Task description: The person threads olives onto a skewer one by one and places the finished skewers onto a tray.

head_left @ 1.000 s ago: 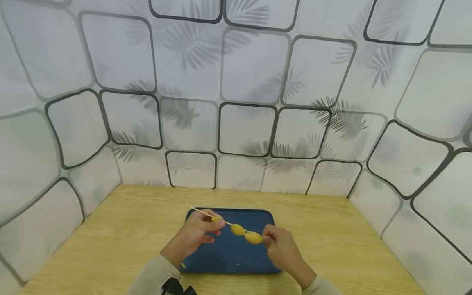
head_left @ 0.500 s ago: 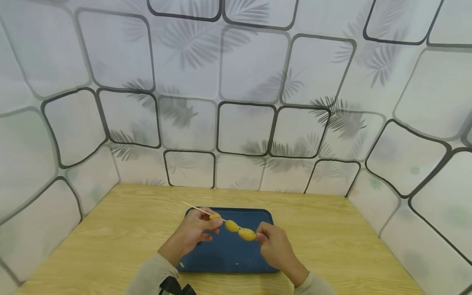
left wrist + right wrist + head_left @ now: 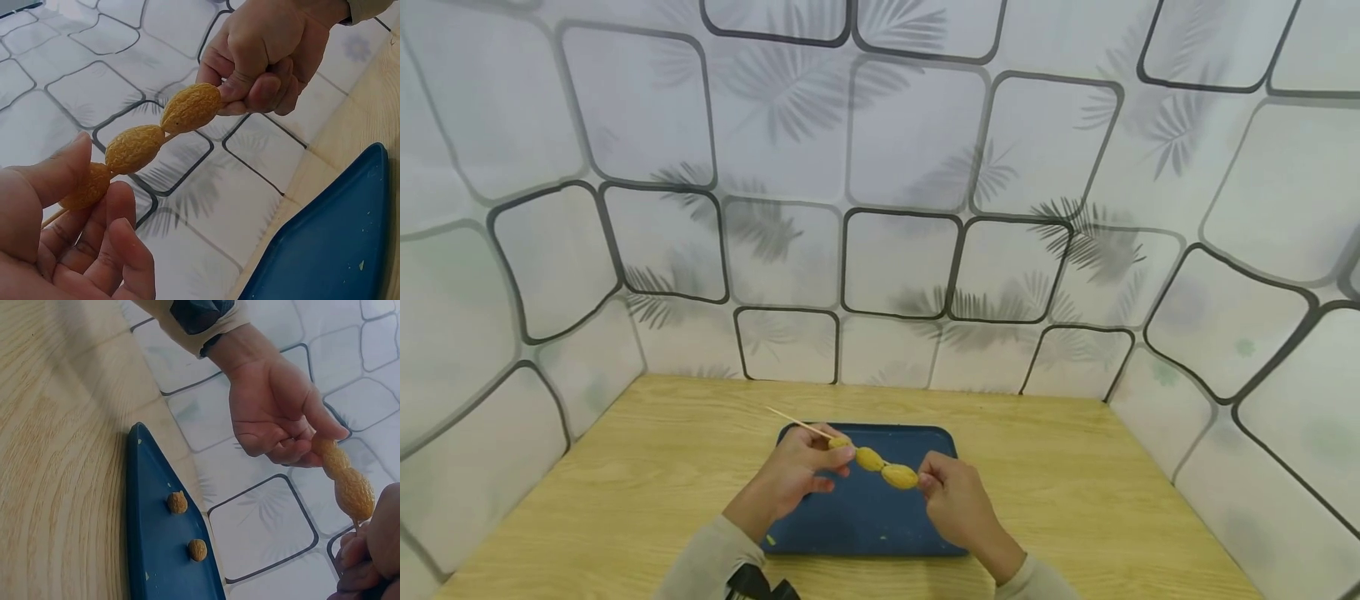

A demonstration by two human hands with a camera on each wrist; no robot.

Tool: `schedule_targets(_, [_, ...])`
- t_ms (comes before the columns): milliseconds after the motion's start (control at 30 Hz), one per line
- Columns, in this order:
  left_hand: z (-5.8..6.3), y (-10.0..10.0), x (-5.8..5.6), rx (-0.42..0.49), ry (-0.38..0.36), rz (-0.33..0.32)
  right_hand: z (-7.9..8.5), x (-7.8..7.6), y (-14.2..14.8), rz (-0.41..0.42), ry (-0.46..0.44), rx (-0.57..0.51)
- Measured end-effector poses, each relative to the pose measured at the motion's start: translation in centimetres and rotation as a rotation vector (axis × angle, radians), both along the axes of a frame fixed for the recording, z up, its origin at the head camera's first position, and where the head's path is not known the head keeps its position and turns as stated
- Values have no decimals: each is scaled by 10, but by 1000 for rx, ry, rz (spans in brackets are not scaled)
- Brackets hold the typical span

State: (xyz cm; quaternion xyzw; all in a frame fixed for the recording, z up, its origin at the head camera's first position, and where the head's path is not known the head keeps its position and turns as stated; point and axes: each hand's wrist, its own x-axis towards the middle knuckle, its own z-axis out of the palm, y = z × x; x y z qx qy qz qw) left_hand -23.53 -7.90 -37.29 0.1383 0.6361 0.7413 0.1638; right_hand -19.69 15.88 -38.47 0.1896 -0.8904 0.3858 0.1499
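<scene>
Wooden skewer bearing three yellow lumps, held above a blue tray on the table, left hand pinching one of these lumps, right hand curled round one skewer end.

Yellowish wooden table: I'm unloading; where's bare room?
Bare wood runs from the blue rectangular tray to the patterned white wall: left, right and behind. Crowded: above the tray, left hand and right hand hold three skewered yellow ovals.
</scene>
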Motion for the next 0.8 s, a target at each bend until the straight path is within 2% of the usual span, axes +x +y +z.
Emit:
schedule_targets(267, [1, 0, -2, -20, 25, 8, -2, -6, 5, 86, 13, 48])
schedule_targets(433, [-3, 1, -5, -19, 24, 17, 1, -6, 10, 140, -17, 42])
schedule_targets(633, [-5, 4, -6, -42, 22, 77, 3, -7, 16, 164, -28, 40])
schedule_targets(800, [-6, 5, -8, -68, 30, 126, 2, -10, 19, 153, -80, 68])
